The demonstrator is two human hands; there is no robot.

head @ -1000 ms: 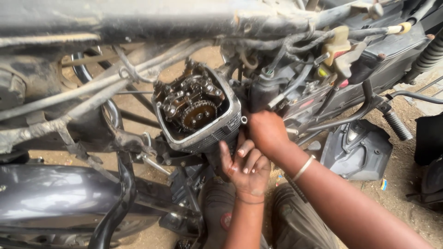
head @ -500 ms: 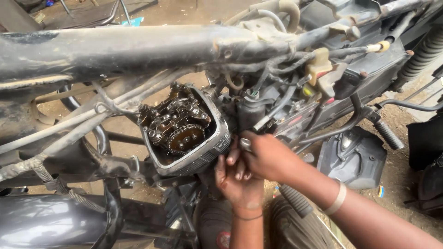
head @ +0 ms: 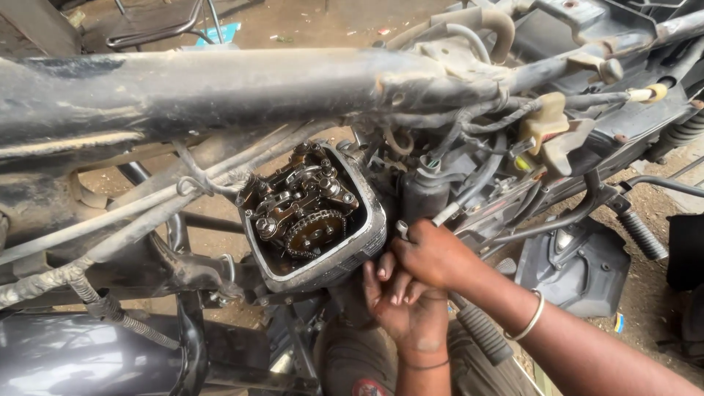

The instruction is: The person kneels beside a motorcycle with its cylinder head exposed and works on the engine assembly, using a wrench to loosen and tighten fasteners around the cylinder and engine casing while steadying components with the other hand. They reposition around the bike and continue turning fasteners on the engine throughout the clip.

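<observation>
right hand point(head: 433, 257) fingers clamped on small metal tool point(head: 402, 230), left hand point(head: 403, 304) fingers loosely apart, touching open engine head point(head: 323, 220)

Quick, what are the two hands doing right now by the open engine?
Left hand: open, palm up, fingers loosely curled under the engine head; holds nothing that can be seen.
Right hand: closed around a small metal tool beside the engine head.

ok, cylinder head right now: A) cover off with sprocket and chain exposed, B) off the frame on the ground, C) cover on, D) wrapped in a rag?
A, the cylinder head is open, the sprocket and chain showing, and both hands sit at its lower right edge.
</observation>
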